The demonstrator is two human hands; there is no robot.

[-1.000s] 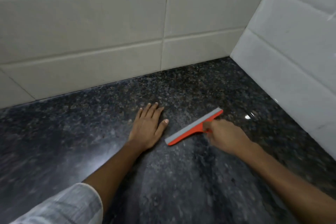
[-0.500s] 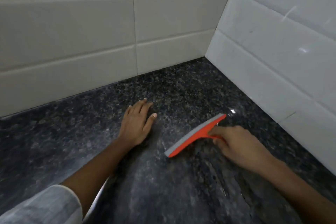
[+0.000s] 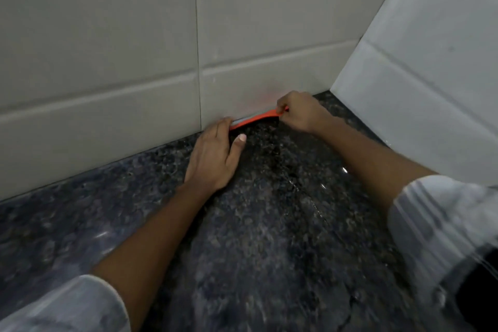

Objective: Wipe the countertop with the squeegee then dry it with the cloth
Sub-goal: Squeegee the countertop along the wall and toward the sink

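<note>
An orange squeegee (image 3: 254, 118) with a grey blade lies along the foot of the back tiled wall, on the dark speckled granite countertop (image 3: 283, 218). My right hand (image 3: 300, 113) grips its handle at the right end, fingers curled round it. My left hand (image 3: 215, 155) rests flat on the countertop with straight fingers, fingertips reaching the wall next to the squeegee's left end. No cloth is in view.
Beige tiled wall (image 3: 121, 62) runs along the back. A white tiled side wall (image 3: 420, 75) closes the corner on the right. Thin water streaks (image 3: 310, 194) glint on the granite toward the right.
My right hand has carried the squeegee from mid-counter back to the foot of the rear wall. My left hand slid forward to the wall beside it.
</note>
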